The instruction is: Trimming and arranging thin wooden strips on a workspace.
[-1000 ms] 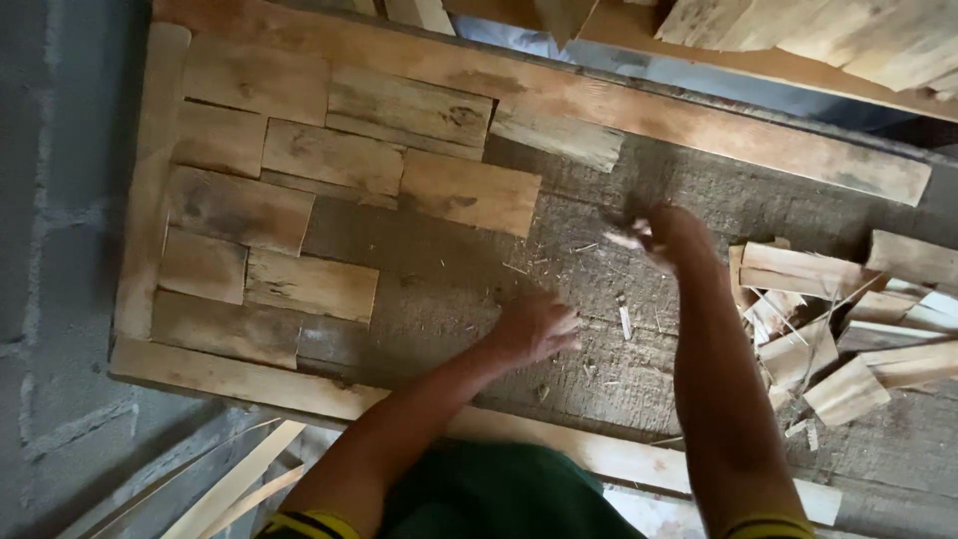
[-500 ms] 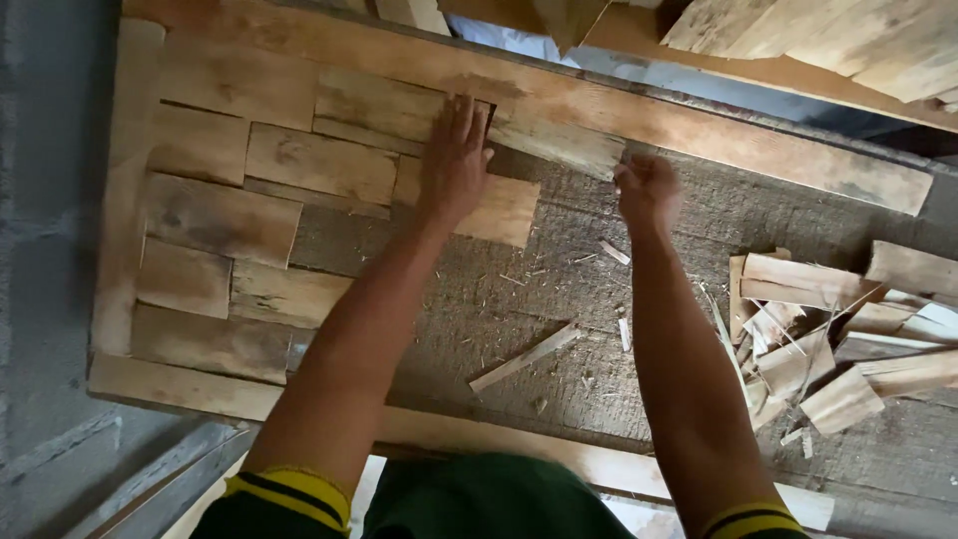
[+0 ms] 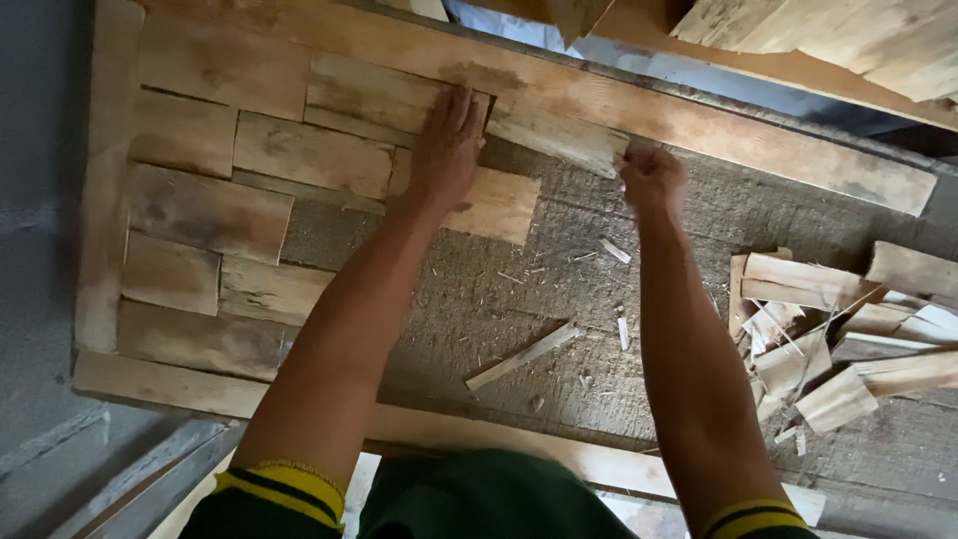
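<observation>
**Both hands on wood pieces at the far edge of the panel**

Left hand [image 3: 446, 150] lies flat, fingers spread wide, pressing on a pale wood block [image 3: 494, 205] and the plank just beyond it; right hand [image 3: 651, 177] is curled shut around the right end of a small wood piece [image 3: 557, 137] — that piece sits tilted against the long far frame board [image 3: 758, 135], just right of the left hand. The wood frame [image 3: 100, 200] holds rows of fitted planks [image 3: 309, 152] on its left part; right part shows bare rough backing [image 3: 519, 299]. A thin wood strip [image 3: 524, 355] lies loose on the backing, near the middle — between the two forearms; a heap of offcuts [image 3: 838, 329] sits at the right, well apart from both hands; scattered splinters around it.
</observation>
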